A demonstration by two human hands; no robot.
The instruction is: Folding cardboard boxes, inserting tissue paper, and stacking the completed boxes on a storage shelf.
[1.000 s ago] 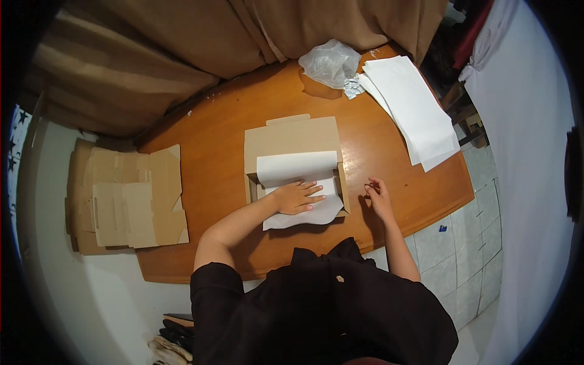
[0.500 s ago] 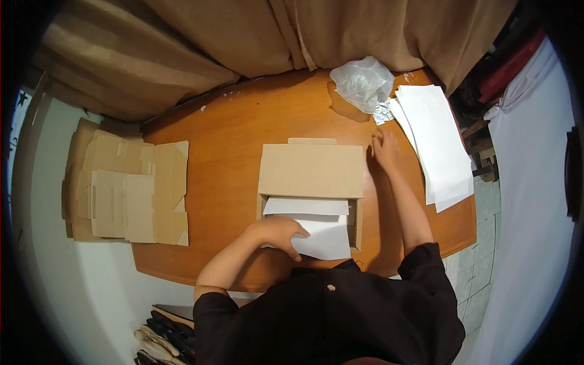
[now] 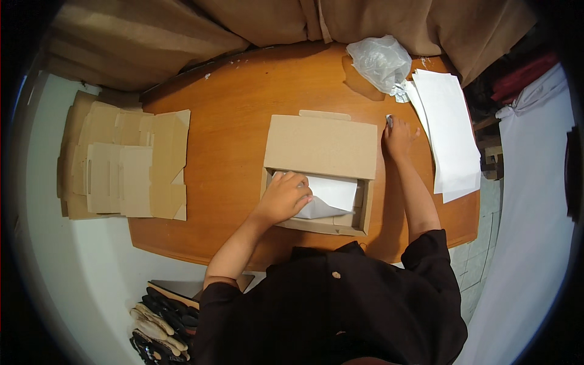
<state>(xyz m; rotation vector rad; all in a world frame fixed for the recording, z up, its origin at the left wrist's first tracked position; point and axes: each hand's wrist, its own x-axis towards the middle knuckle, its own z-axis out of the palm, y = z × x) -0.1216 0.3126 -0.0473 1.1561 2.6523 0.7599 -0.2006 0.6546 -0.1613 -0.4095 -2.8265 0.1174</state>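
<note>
A cardboard box (image 3: 322, 143) lies in front of me with its lid folded back. White paper (image 3: 333, 190) is inside, its near edge lifted and bent. My left hand (image 3: 285, 198) is at the paper's left side, fingers curled over it, covering that part of the box. To the right of the box, my right hand (image 3: 399, 139) is over the table with a small silvery piece (image 3: 389, 120) pinched at its fingertips. What that piece is, I cannot make out. Beyond this hand, a shiny silvery sheet (image 3: 401, 92) sits beside a clear plastic bag (image 3: 381, 64).
A stack of white paper sheets (image 3: 447, 131) lies along the right of the wooden table (image 3: 225, 131). Flattened cardboard boxes (image 3: 137, 164) are piled at the left edge. Brown curtains (image 3: 261, 21) hang behind. Footwear-like items (image 3: 159, 322) are on the floor at lower left.
My left hand has moved up and into the box with the paper, which now lies further inside. My right hand has drawn back from the silvery sheet, a small piece at its fingertips. The view has shifted slightly.
</note>
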